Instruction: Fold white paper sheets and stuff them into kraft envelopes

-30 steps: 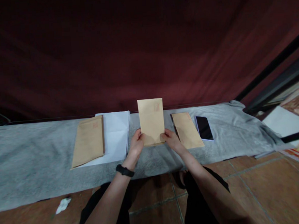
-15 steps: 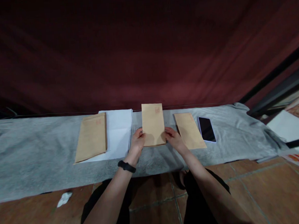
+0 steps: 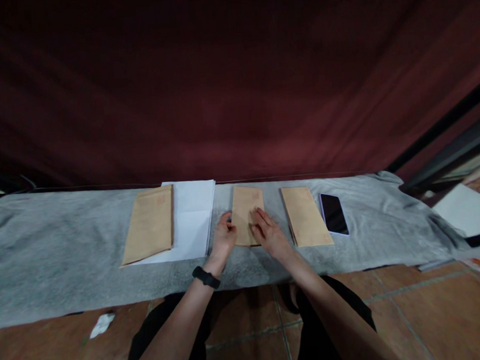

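A brown envelope (image 3: 242, 213) with a red stamp lies in the middle of the grey cloth, between my hands. My left hand (image 3: 225, 236) is at its left edge with the fingers curled; whether they pinch the edge is hard to make out. My right hand (image 3: 270, 235) rests on the envelope's right part with its fingers stretched out. To the left, a large brown envelope (image 3: 149, 224) overlaps a stack of white paper (image 3: 192, 219). On the right lie more brown envelopes (image 3: 307, 216) beside a phone (image 3: 333, 214) with a dark screen.
The grey cloth (image 3: 63, 241) covers a long, narrow surface. Behind it hangs a dark red curtain (image 3: 234, 92). A crumpled white scrap (image 3: 102, 325) lies on the tiled floor (image 3: 252, 354). Dark bars (image 3: 445, 124) and printed boards stand at the right.
The middle envelope has come down from between both hands onto the cloth. My right hand has moved from its right edge onto its face, with the fingers spread.
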Demonstrator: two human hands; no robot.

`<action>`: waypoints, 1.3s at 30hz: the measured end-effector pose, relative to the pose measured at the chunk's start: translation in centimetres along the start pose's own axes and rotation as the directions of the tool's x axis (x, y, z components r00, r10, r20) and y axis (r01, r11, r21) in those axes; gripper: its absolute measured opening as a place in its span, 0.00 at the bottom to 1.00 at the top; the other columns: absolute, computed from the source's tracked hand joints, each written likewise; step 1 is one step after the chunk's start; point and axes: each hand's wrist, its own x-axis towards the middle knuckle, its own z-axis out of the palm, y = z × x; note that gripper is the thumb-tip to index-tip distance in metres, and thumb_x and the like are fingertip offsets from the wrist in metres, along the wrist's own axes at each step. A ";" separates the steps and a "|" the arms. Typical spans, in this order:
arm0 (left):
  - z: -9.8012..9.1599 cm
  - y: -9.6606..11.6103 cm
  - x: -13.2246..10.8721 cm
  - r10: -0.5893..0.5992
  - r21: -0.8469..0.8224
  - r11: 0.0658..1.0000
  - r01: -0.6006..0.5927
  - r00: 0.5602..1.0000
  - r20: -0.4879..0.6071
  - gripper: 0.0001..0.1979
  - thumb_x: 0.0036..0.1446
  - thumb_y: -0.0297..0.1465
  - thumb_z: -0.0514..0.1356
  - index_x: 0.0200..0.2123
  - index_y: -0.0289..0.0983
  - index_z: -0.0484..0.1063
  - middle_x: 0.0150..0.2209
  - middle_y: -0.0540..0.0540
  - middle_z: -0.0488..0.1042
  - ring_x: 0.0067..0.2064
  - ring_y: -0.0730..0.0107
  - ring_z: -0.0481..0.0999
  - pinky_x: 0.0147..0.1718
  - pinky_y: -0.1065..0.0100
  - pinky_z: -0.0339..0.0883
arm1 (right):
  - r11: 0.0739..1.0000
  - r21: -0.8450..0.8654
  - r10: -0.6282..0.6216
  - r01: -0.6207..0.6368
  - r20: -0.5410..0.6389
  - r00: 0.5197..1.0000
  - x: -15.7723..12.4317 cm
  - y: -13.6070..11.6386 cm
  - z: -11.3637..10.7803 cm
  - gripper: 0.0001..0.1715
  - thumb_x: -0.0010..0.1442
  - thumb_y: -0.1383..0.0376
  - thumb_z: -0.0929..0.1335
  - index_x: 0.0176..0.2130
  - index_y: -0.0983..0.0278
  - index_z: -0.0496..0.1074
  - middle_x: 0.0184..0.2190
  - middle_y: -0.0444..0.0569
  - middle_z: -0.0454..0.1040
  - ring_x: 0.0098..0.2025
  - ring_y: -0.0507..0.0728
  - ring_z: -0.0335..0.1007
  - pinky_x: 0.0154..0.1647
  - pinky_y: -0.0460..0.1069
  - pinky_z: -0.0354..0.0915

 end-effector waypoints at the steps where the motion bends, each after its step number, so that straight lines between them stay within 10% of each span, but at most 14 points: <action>1: 0.0 0.2 -0.3 0.049 0.098 0.994 -0.048 0.999 0.000 0.24 0.44 0.21 0.58 0.47 0.38 0.74 0.33 0.47 0.75 0.34 0.60 0.76 0.43 0.55 0.71 | 0.999 -0.051 -0.008 0.009 0.026 1.000 -0.1 0.0 0.3 0.31 0.69 0.59 0.60 0.68 0.63 0.60 0.70 0.55 0.56 0.71 0.61 0.52 0.71 0.61 0.50; 8: 1.4 1.5 -3.6 0.453 0.468 0.739 -0.485 0.872 0.188 0.23 0.60 0.27 0.54 0.59 0.38 0.69 0.64 0.38 0.65 0.68 0.52 0.59 0.66 0.48 0.52 | 0.973 -0.220 -0.046 0.071 0.117 0.992 -0.7 0.7 1.0 0.33 0.70 0.58 0.59 0.70 0.63 0.54 0.72 0.52 0.50 0.73 0.61 0.46 0.72 0.62 0.45; 17: 3.3 1.7 1.3 0.232 0.559 0.485 -0.673 0.715 0.659 0.26 0.70 0.40 0.45 0.65 0.37 0.63 0.69 0.41 0.60 0.71 0.62 0.55 0.69 0.55 0.43 | 0.951 -0.268 -0.066 0.151 0.303 0.951 -0.6 0.6 -0.2 0.32 0.70 0.59 0.58 0.68 0.70 0.57 0.70 0.59 0.54 0.73 0.62 0.46 0.73 0.62 0.41; 25: 6.2 2.6 6.3 0.115 0.660 0.186 -0.728 0.683 0.722 0.29 0.72 0.39 0.35 0.71 0.34 0.49 0.73 0.44 0.48 0.73 0.68 0.43 0.70 0.58 0.37 | 0.977 -0.173 -0.044 0.123 0.403 0.914 -1.0 0.5 -1.3 0.35 0.68 0.57 0.61 0.69 0.70 0.56 0.70 0.61 0.54 0.73 0.61 0.45 0.73 0.62 0.41; 32: 5.5 1.4 5.7 0.172 0.660 0.171 -0.732 0.682 0.711 0.28 0.72 0.37 0.37 0.71 0.36 0.49 0.72 0.45 0.50 0.73 0.68 0.45 0.70 0.58 0.39 | 0.983 0.183 -0.050 -0.002 0.281 0.958 0.8 2.3 -3.0 0.19 0.65 0.67 0.62 0.48 0.60 0.79 0.49 0.50 0.80 0.52 0.58 0.76 0.56 0.55 0.69; 39: 3.0 0.5 1.2 0.201 0.636 0.153 -0.756 0.654 0.729 0.28 0.72 0.40 0.40 0.70 0.37 0.52 0.72 0.44 0.52 0.73 0.64 0.46 0.70 0.56 0.41 | 0.990 0.076 0.118 -0.116 -0.021 0.993 1.1 1.7 -1.8 0.16 0.65 0.67 0.61 0.40 0.61 0.78 0.40 0.51 0.81 0.43 0.59 0.77 0.49 0.53 0.71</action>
